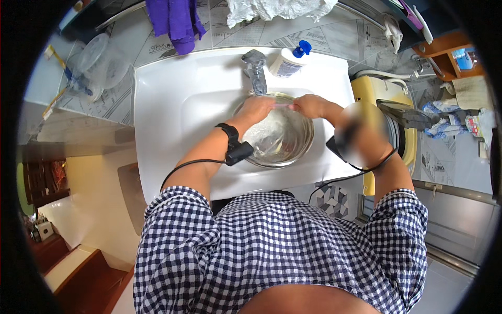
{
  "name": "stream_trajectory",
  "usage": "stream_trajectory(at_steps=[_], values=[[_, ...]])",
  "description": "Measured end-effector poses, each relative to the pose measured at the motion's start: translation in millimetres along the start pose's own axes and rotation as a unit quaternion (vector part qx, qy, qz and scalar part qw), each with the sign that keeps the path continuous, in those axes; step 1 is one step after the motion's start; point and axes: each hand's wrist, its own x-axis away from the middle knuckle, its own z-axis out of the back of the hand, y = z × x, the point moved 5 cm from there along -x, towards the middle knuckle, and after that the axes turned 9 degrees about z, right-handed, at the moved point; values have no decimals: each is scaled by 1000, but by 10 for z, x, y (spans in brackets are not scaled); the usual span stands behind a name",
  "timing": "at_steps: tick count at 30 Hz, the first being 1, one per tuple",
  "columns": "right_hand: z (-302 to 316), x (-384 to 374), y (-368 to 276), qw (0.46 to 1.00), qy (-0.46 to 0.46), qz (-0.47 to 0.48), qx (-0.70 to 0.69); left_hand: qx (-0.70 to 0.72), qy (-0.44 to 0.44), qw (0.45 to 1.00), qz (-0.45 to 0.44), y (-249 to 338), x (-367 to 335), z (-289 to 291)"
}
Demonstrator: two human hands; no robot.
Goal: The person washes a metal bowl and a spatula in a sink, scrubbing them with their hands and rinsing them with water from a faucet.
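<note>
A round metal basin [308,146] stands in the white sink [162,112], with cloudy, sudsy water in it. Over its far side, just in front of the faucet [255,70], my two hands come close together. A thin pink strip [283,105] runs between them; its kind is too small to make out. My left hand [259,108] is closed on the strip's left end. The fingers of my right hand [309,106] close on the right end. Something pale, hard to identify, shows in the basin's water.
A white bottle with a blue cap [286,64] is on the sink's back ledge, right of the faucet. Purple cloth [175,23] and white cloth [277,9] hang behind. A yellow washing machine [366,90] adjoins on the right. Cables trail from bands on both my wrists.
</note>
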Motion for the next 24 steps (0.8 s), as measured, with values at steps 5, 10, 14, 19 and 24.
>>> stream_trajectory(at_steps=[5, 10, 14, 19, 24], values=[[-71, 57, 159, 972, -104, -15, -211, 148, -159, 972, -92, -161, -174, 4], [-173, 246, 179, 917, -183, -114, -337, 353, -365, 859, 70, -476, -39, 76], [-236, 63, 276, 926, -148, -71, -339, 350, -309, 868, 170, -749, 54, 289], [-433, -345, 313, 899, -131, -80, -410, 512, -238, 801, 201, -602, 219, 318], [-189, -746, -182, 985, 0, 28, -169, 305, -212, 921, 112, -849, 191, 145]])
